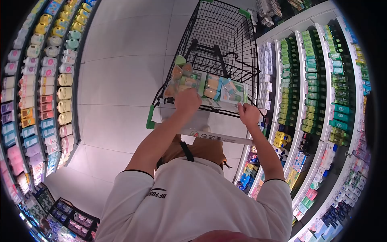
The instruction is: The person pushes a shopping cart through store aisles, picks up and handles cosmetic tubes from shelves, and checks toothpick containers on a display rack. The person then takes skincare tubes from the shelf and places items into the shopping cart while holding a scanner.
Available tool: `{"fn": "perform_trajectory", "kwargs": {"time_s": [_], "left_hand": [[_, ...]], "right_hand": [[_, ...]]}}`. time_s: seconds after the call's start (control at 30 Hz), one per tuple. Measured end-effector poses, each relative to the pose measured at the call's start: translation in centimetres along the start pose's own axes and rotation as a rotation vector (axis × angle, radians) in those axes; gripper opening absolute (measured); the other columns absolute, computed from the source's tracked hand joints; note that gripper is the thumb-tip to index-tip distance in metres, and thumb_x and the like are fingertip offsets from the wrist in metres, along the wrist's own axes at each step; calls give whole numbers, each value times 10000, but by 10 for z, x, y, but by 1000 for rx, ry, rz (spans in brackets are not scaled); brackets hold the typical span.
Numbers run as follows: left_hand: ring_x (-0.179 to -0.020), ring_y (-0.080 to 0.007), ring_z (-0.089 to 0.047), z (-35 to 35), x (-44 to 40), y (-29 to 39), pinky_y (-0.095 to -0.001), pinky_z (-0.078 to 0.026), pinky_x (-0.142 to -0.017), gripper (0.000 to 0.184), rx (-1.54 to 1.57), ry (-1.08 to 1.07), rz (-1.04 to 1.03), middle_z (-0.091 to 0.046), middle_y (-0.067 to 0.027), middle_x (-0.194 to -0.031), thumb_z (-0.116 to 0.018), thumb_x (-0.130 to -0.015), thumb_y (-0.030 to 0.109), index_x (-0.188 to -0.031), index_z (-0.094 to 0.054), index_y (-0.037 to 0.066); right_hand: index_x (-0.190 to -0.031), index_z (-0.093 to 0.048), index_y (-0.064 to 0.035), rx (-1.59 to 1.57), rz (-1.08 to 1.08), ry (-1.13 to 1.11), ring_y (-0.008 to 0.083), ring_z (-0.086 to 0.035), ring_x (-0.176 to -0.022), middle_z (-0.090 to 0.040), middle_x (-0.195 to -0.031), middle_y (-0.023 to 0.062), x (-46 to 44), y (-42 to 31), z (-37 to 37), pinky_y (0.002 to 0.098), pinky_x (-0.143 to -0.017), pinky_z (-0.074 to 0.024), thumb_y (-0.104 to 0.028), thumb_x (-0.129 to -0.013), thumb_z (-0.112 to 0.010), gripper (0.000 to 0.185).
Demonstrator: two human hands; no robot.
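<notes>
My left hand (188, 100) is closed over the near side of the packages in the cart's upper basket. Its fingertips are hidden, so I cannot make out what they grip. At the right end of the same basket my right hand (249, 114) is curled closed, thumb up, by the edge of a pale package; what it holds is unclear. Between the hands lie a clear pack with green edging (192, 80), orange-and-blue packets (212, 86) and a small tilted blue-and-white packet (229, 85). Rounded orange items in clear wrap (177, 72) sit left of them.
The black wire shopping cart (201, 30) stands ahead, its white handle bar (225, 138) close to my waist. Shelves of bottles (64, 101) line the left side, and shelves of green bottles (310, 80) the right. Pale floor tiles (121, 80) run along the left of the cart.
</notes>
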State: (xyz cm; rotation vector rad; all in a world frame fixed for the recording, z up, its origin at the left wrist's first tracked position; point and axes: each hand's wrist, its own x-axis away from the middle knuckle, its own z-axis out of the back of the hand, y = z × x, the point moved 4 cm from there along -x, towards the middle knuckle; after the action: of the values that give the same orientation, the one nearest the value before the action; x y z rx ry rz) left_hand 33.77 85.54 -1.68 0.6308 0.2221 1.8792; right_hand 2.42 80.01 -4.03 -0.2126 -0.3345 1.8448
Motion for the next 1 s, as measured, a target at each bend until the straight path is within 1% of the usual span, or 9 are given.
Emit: {"fn": "perform_trajectory", "kwargs": {"time_s": [0.13,0.2,0.47,0.53,0.6,0.7,0.8,0.93,1.0], "left_hand": [[-912,-372,-751,19,-35,-23,-498,-603,-807,247,-17,12,-9,-757,-160,-972,-635,-935,250,-933,-757,36],[-833,-368,-746,30,-50,-29,-507,-591,-762,213,-41,53,-61,-756,-167,-897,-610,-935,221,-911,-728,46],[-844,-369,-738,60,-123,-30,-509,-589,-768,221,-23,54,-101,-749,-177,-886,-604,-938,220,-899,-717,34],[-853,-373,-737,71,-143,-27,-510,-588,-775,221,-21,51,-99,-746,-181,-879,-603,-938,221,-902,-716,34],[-878,-366,-743,75,-165,-23,-501,-591,-806,237,-57,-18,-66,-746,-151,-965,-619,-943,237,-942,-740,32],[-886,-357,-743,88,-193,-17,-503,-592,-806,238,-59,29,-94,-747,-150,-973,-604,-949,223,-948,-736,24],[-895,-356,-743,96,-227,-9,-500,-592,-812,239,-63,30,-85,-750,-148,-984,-594,-954,221,-967,-734,27],[-904,-364,-742,103,-269,-2,-496,-591,-823,231,-79,3,-89,-754,-143,-1000,-590,-956,218,-972,-738,41],[-898,-369,-732,105,-288,4,-519,-582,-782,210,-73,17,-117,-754,-154,-980,-599,-947,222,-937,-718,50]], "right_hand": [[-620,-652,-57,1,-39,14,410,-650,-553,-611,-556,177,-21,-29,-10,512,-550,-503,-473,-972,-660,545],[-621,-654,-58,10,-37,22,406,-651,-551,-612,-555,175,-34,-38,-12,507,-549,-507,-471,-973,-661,542],[-617,-662,-56,10,-25,44,398,-654,-549,-618,-557,173,-112,-55,-13,501,-548,-513,-470,-976,-657,548],[-611,-662,-53,17,-51,5,394,-656,-550,-620,-559,175,-137,-60,-11,502,-554,-515,-476,-977,-650,560],[-610,-664,-53,10,-69,-15,392,-658,-554,-622,-561,174,-164,-60,-7,501,-558,-517,-478,-979,-645,563],[-608,-670,-55,-37,-115,-47,387,-662,-561,-624,-563,170,-186,-60,-11,497,-567,-523,-479,-987,-629,570],[-618,-681,-48,-15,-85,-50,385,-663,-557,-628,-564,167,-218,-57,-14,486,-567,-531,-485,-994,-618,580],[-626,-686,-45,-22,-127,-50,382,-669,-565,-639,-578,167,-249,-57,-11,485,-573,-533,-496,-996,-608,589],[-632,-691,-48,-28,-159,-50,379,-676,-577,-648,-592,170,-260,-55,-9,488,-580,-535,-507,-999,-597,595]]}}
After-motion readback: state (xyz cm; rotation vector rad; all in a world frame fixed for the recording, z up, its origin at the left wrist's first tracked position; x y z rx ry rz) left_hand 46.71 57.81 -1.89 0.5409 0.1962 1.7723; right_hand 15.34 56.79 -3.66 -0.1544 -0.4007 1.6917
